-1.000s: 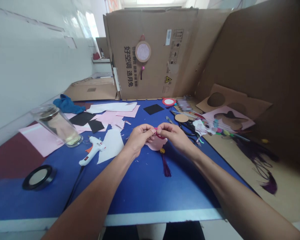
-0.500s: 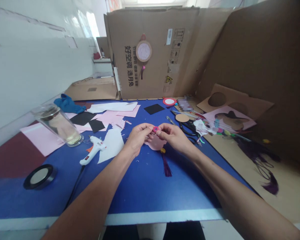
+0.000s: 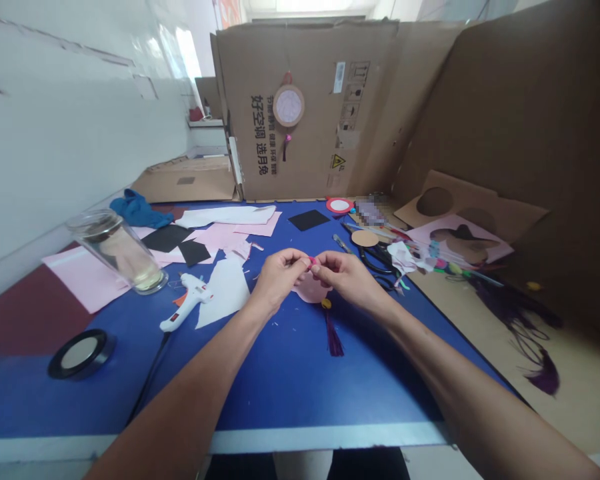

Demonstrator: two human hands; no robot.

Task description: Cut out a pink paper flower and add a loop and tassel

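My left hand (image 3: 279, 275) and my right hand (image 3: 344, 276) meet fingertip to fingertip over the blue table (image 3: 290, 373). Both pinch a small pink cord loop (image 3: 311, 261), mostly hidden by the fingers. Under them lies a pink paper disc (image 3: 311, 290). A yellow bead (image 3: 325, 303) and a dark purple tassel (image 3: 334, 335) trail from the disc toward me.
A white glue gun (image 3: 187, 301) with a black cable lies left of my hands, beside white paper, pink sheets (image 3: 83, 280), a glass jar (image 3: 121, 252) and a black tape roll (image 3: 80, 353). Scissors (image 3: 375, 257), scraps and purple tassels (image 3: 525, 320) crowd the right. Cardboard walls (image 3: 310, 107) stand behind.
The pink loop was open between my fingers a second ago. My fingertips have since closed together over it, and it barely shows now. Both hands stay in place above the disc.
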